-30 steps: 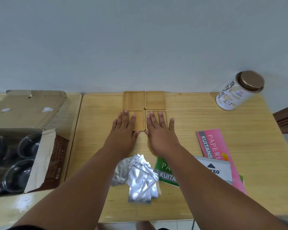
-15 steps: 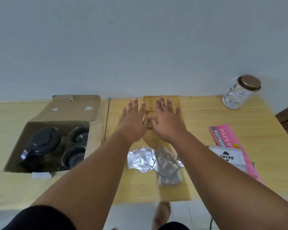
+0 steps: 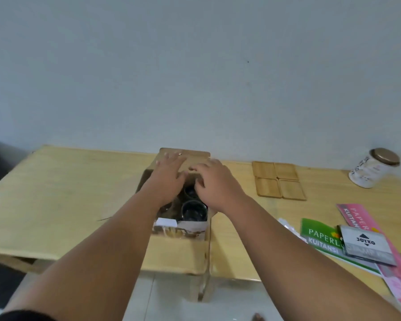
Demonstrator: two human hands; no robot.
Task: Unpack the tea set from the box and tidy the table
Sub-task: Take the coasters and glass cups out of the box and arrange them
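Both hands are over the open cardboard box [image 3: 196,155], which stands on the left wooden table [image 3: 56,193], close to the seam with the right table [image 3: 241,235].

The left hand [image 3: 169,176] lies flat with its fingers extended, reaching over the box's far flap and gripping nothing. The right hand [image 3: 215,186] is over the opening with its fingers bent. Motion blur stops me telling whether it holds or touches anything.

Inside the box, between the wrists, I see a dark cup [image 3: 193,212] standing upright, with a second dark cup [image 3: 190,191] behind it, partly hidden by the right hand.

On the right table, four square wooden coasters [image 3: 278,180] lie in a two-by-two block, edges touching. A white tin with a bronze lid [image 3: 372,169] stands near the far right corner. Nearer me are a green receipt book [image 3: 320,237] and a pink receipt book [image 3: 368,224], with a grey Joyko packet [image 3: 366,247] lying across both.
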